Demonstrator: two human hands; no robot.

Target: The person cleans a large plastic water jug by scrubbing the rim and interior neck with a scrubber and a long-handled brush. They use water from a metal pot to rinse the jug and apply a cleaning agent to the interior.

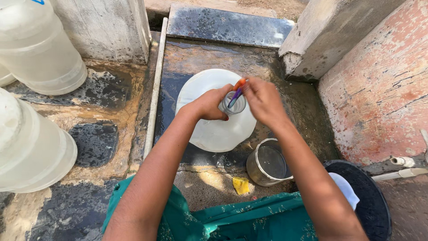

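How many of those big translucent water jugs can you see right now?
4: one jug under the hands on the wet slab, its neck gripped by the left hand; one upper left; one lower left; a sliver at the left edge. Others may be out of frame.

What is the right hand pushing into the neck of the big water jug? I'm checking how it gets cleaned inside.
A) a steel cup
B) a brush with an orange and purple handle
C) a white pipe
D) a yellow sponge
B: the right hand holds a brush with an orange and purple handle angled into the open neck of the water jug, which the left hand grips; the yellow sponge lies on the ground.
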